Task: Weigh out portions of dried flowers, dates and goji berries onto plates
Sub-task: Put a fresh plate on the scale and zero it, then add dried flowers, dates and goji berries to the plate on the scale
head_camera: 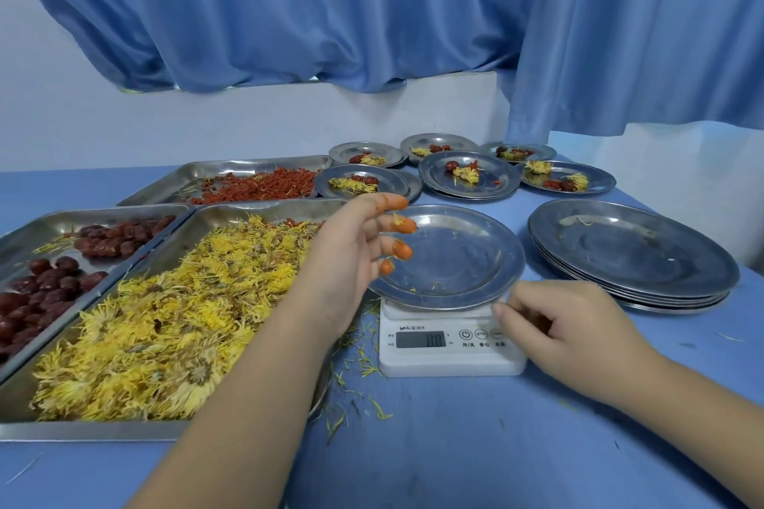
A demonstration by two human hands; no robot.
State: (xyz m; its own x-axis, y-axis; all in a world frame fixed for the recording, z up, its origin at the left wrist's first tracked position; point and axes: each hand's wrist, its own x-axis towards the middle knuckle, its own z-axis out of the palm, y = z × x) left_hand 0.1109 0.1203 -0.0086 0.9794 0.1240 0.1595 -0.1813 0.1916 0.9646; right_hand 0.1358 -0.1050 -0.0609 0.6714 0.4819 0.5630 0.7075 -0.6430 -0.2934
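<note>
We list on the tabletop:
- dried flowers (157, 322): yellow, heaped loose in the front tray (82, 431).
- dates (49, 285): dark red, in the left tray (25, 236).
- goji berries (264, 184): orange-red, spread in the far tray (198, 171).
- steel plate (454, 256): level on the white scale (450, 362), a few stray petals on it.
- empty plates (632, 256): stacked right of the scale.
- portioned plates (490, 182): several at the back, carrying flowers and dates.

left forearm reaches from the near edge toward the far right. the left hand (351, 252) is raised, fingers spread and relaxed, tips stained orange. the right hand (566, 326) sits lower, knuckles up, fingers loosely curled leftward, grip unclear.
</note>
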